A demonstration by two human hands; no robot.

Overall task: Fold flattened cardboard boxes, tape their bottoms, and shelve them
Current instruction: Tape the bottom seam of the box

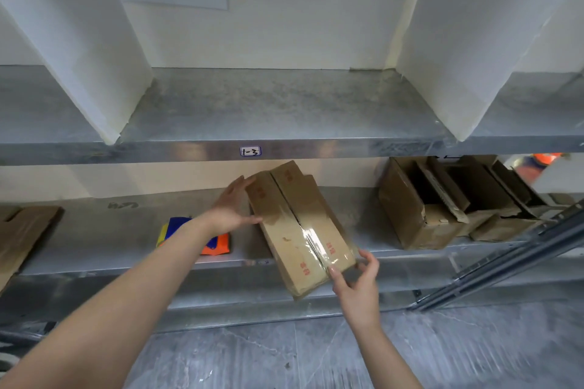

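We see the cardboard box (300, 227) lying slantwise across the front edge of the lower shelf (94, 230). Its far end is in over the shelf and its near end hangs out past the edge. The seam side faces up, sealed with a strip of clear tape (316, 241), and red print shows on both flaps.

Our left hand (232, 208) lies against the box's left side with the fingers straight and apart, the thumb touching the box. Our right hand (357, 281) is at the near right corner. The thumb sits on the taped face and the fingers curl round the side, so it seems to pinch that corner, though motion blur softens the contact.

On the same shelf a blue, yellow and orange packet (196, 238) sits just left of the box, and flat cardboard (22, 230) lies at the left end. Open boxes (420, 211) stand towards the right end. Above, the upper shelf (284, 110) carries a small label (250, 151) on its front edge.
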